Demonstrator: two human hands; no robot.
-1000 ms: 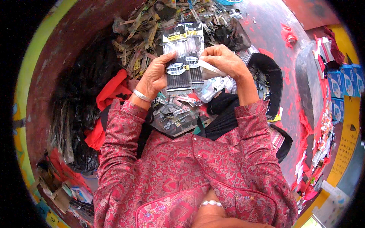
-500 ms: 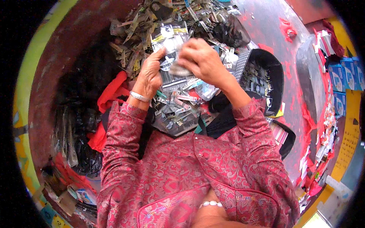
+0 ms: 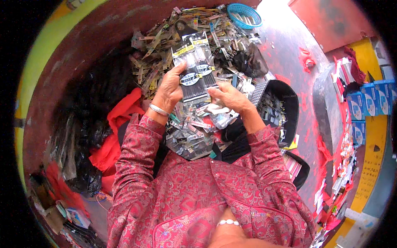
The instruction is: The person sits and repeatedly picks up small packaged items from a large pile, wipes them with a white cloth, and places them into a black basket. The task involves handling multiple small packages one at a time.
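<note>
My left hand [image 3: 170, 84] is closed around the left edge of flat clear packets [image 3: 193, 80], thumb on the front. Two overlap side by side, with black-and-yellow tops, oval white labels and rows of slim sticks like pen refills. My right hand [image 3: 231, 97] has its thumb at their lower right corner. Its fingers are curled around a crumpled white cloth-like wad [image 3: 218, 109]. Below and behind the packets lies a pile of loose narrow wrappers and slim packets [image 3: 159, 62], also spread down towards my lap.
A black box [image 3: 289, 109] of packets stands right of my right forearm, with a smaller black container [image 3: 304, 171] nearer me. A blue basket [image 3: 244, 16] sits at the back. Black plastic bags [image 3: 93, 107] and red cloth [image 3: 118, 128] lie left. Blue boxes [image 3: 370, 99] are stacked far right.
My right hand has moved down and right from the front of the packets to their lower corner. It was blurred by motion; now the packets' fronts show more fully.
</note>
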